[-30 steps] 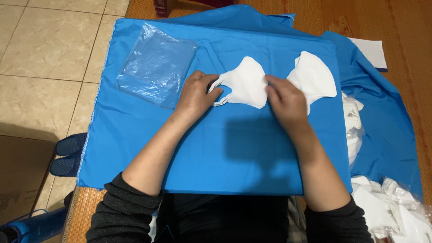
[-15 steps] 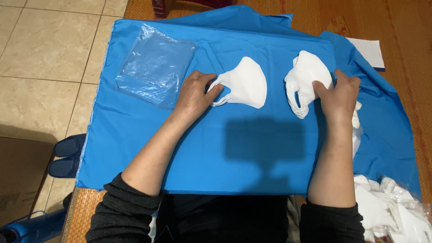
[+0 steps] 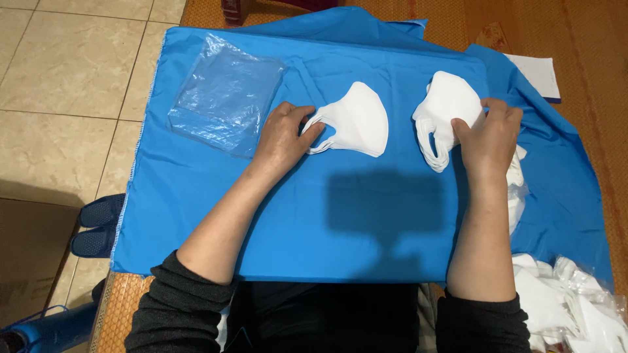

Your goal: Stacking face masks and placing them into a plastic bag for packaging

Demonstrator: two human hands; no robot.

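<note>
A blue cloth [image 3: 366, 216] covers the table in front of me. My left hand [image 3: 282, 137] grips the ear-loop end of a small stack of white face masks [image 3: 356, 121] lying flat near the cloth's middle. My right hand [image 3: 487, 134] rests on the right edge of a second stack of white masks [image 3: 445, 108], fingers curled over it. Both stacks lie side by side, a short gap apart.
A clear plastic bag [image 3: 226, 101] lies flat at the cloth's upper left. More white masks [image 3: 517, 189] sit at the right, and a heap in plastic wrap [image 3: 575, 307] at the lower right. White paper [image 3: 536, 73] lies upper right. Blue slippers [image 3: 95, 225] stand on the tiled floor.
My right hand left the middle stack and moved right to the second stack of masks. The left hand stayed on the middle stack.
</note>
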